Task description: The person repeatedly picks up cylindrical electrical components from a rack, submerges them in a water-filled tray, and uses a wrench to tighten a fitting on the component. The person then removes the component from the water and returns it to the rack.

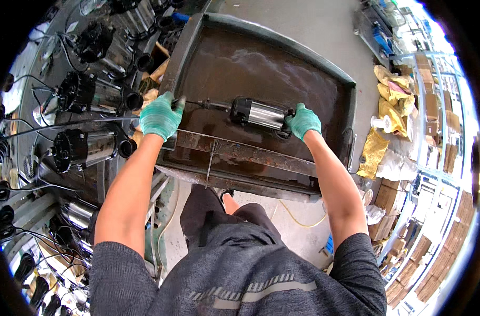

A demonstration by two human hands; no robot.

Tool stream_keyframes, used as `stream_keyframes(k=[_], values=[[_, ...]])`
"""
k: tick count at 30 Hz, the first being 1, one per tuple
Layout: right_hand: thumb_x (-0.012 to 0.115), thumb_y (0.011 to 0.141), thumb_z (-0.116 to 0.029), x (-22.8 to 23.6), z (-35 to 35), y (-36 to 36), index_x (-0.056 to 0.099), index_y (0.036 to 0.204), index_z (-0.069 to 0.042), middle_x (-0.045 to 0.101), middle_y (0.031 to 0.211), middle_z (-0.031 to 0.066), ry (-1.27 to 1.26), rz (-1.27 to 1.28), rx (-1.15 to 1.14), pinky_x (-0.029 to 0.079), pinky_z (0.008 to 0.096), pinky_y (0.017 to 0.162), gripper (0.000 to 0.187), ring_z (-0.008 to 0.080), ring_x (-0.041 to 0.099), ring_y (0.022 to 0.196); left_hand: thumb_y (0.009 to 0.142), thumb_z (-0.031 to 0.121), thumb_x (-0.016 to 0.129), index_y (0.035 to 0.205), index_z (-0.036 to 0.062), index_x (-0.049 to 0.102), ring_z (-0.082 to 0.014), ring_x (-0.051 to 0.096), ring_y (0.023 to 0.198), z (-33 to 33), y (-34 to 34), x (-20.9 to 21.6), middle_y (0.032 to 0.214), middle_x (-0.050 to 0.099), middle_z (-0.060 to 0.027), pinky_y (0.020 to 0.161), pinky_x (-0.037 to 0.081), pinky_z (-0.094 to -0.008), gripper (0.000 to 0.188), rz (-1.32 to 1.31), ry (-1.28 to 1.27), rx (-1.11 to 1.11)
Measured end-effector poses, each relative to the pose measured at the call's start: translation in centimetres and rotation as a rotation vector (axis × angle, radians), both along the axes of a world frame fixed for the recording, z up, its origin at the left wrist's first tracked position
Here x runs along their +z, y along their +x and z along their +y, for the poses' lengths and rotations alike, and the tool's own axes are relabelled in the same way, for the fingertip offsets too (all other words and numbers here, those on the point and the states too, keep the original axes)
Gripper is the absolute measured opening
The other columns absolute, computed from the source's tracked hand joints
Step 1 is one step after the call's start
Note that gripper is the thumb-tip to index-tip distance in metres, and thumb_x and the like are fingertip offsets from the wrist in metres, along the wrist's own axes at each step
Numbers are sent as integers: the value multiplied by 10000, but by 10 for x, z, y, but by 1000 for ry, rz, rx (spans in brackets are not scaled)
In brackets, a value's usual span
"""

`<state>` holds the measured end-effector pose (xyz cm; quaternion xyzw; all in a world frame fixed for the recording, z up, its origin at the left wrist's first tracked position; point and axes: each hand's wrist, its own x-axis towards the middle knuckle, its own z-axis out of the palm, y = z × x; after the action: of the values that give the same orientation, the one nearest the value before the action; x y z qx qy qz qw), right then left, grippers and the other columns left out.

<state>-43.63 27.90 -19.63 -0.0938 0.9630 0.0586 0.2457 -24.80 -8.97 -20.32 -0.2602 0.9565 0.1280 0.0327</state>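
Shirt nearest the camera: dark grey with a pale stripe (pixel 198 279), filling the lower middle of the frame.
Motor unit: a steel barrel with black ends (pixel 266 115), lying on its side just right of the frame's centre, within the tray's outline; whether it rests on the bottom or is held slightly above cannot be told.
Right hand: gloved in green (pixel 304 122), closed on the black right end of the motor unit.
Left hand: also gloved in green (pixel 161 115), well apart from the right, over the tray's left rim; its fingers look curled round the cable, though the grip is partly hidden.
Cable: thin and dark (pixel 219 106), reaching from the left hand to the barrel's left end.
Handling: as a judgement, the right hand should bear or steer the weight by the solid end, while the left guides the cable without making it carry the load.
Snag points: the rusty crossbar (pixel 250 150) and thin rod (pixel 211 160) below the barrel could catch the cable, so some clearance seems wise.
Tray: dark, wide and raised-edged (pixel 276 34), with a wet-looking sheen that may make gloved grips slippery.
Left of frame: a row of similar units (pixel 87 147) with loose black leads.
Right of frame: yellow sacks (pixel 374 152) and light-blue shelving (pixel 419 95).
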Motion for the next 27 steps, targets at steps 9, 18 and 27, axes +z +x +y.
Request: stream_keyframes(k=[9, 18, 27], values=[[702, 857, -399, 170, 39, 51, 657, 1230, -124, 758, 1029, 197, -157, 172, 51, 572, 496, 863, 466, 400, 725, 996, 967, 376, 730, 883, 29, 657, -270, 547, 614, -5, 33, 109, 690, 619, -126, 605, 471, -425, 364, 654, 252, 56], [739, 838, -364, 202, 58, 124, 730, 1099, -136, 766, 972, 159, -457, 177, 97, 590, 467, 829, 346, 386, 734, 926, 1007, 331, 714, 900, 21, 660, -102, 414, 709, -21, 125, 256, 741, 506, 27, 641, 366, -299, 332, 777, 268, 135], [705, 883, -306, 105, 59, 174, 705, 1101, -112, 740, 967, 200, -720, -56, 9, 560, 483, 794, 292, 422, 709, 947, 998, 283, 715, 1116, 76, 690, -40, 379, 634, 12, 182, 284, 756, 489, 74, 554, 291, -232, 238, 955, 478, 404]])
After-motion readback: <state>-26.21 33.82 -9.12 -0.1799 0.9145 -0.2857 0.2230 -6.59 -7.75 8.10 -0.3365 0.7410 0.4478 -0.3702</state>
